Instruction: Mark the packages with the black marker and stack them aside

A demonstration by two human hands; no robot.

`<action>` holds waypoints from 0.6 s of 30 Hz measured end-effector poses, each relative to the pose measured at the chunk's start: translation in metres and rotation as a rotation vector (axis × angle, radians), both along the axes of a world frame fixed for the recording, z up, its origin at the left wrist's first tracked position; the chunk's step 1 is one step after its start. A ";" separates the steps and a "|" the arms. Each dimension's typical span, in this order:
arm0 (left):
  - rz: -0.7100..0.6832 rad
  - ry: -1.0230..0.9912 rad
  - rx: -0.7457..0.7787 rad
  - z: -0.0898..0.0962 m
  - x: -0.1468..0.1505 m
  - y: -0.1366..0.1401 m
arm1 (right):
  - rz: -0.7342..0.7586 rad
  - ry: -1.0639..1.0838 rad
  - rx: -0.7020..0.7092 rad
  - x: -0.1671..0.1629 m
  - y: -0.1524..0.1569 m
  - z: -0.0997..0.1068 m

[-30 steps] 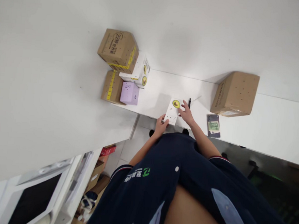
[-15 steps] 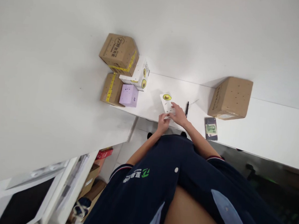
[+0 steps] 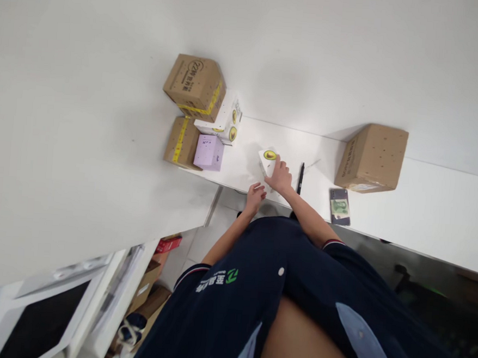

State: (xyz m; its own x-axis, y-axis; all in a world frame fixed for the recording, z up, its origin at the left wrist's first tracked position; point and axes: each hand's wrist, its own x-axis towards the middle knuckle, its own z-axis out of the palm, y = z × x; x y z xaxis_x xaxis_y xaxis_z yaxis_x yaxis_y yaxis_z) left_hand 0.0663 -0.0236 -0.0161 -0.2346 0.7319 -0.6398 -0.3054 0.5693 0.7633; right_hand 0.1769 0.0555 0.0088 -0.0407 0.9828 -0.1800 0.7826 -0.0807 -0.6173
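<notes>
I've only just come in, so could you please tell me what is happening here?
Someone at the white table has their right-hand grip on a small white avocado-print box. The left-hand grip is loosely open nearby, holding nothing visible. A black pen lies to the right.

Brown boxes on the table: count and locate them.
3: first box back left, second box beside the purple box, third box right of the pen. Others may be hidden.

Diffuse light on white desktop (image 3: 437, 204), soft shadow beside right-hand cardboard box (image 3: 375, 158), dim lower-right corner, wide-angle margins stretched, detail softened
</notes>
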 end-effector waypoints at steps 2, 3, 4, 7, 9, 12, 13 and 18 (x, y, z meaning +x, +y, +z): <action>0.064 -0.006 -0.045 0.002 -0.011 0.005 | 0.046 0.071 0.023 0.016 -0.004 0.001; 0.085 -0.003 -0.048 0.004 -0.017 0.008 | 0.089 0.114 0.035 0.025 -0.008 0.002; 0.095 -0.001 -0.039 0.007 -0.024 0.012 | 0.143 0.160 0.051 0.033 -0.013 0.004; 0.051 -0.002 0.052 0.019 -0.042 0.022 | 0.298 0.284 0.122 0.049 -0.029 0.007; 0.025 0.004 0.125 0.027 -0.049 0.026 | 0.335 0.331 0.151 0.052 -0.035 0.005; 0.065 0.046 0.187 0.032 -0.048 0.024 | 0.297 0.326 0.153 0.053 -0.034 -0.004; 0.086 0.066 0.188 0.032 -0.046 0.021 | 0.279 0.317 0.150 0.054 -0.031 -0.007; 0.082 0.210 0.229 0.025 -0.028 0.006 | 0.198 0.333 0.127 0.055 -0.020 -0.020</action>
